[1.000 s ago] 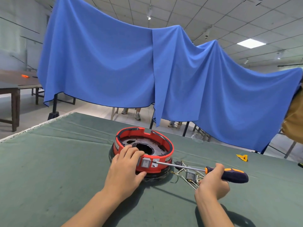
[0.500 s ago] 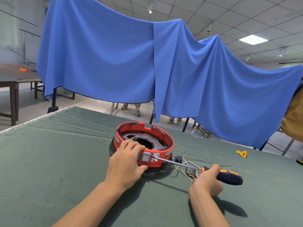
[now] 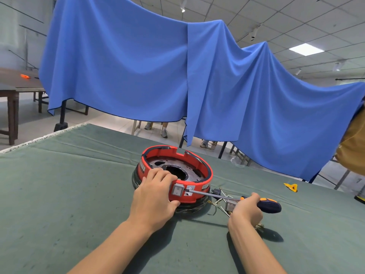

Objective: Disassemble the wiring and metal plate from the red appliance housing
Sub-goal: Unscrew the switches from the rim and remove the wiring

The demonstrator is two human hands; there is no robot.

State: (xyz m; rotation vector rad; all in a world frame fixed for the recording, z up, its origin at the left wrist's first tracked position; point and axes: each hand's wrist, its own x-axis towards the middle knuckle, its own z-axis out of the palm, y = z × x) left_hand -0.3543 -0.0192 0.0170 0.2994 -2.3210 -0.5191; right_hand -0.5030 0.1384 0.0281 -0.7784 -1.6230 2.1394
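A round red appliance housing [image 3: 205, 173] lies on the green table cloth, with a dark metal plate [image 3: 189, 171] inside it. My left hand [image 3: 153, 200] grips its near rim beside a grey switch panel [image 3: 177, 190]. My right hand [image 3: 246, 209] holds a screwdriver [image 3: 266, 204] with an orange and dark blue handle. Its shaft runs left and its tip rests at the housing's front, right of the switch. A tangle of wires with small parts [image 3: 224, 199] lies on the cloth between the housing and my right hand.
A small yellow piece [image 3: 290, 187] lies on the green table cloth [image 3: 59, 194] at the far right. A blue sheet [image 3: 158, 76] hangs behind the table, with a person's feet under it. A brown-clad person [image 3: 353, 143] stands at the right edge. Wooden tables stand far left.
The view has tilted and shifted slightly. My right hand with the screwdriver has drawn a little nearer to the housing. My left hand keeps its grip on the rim.
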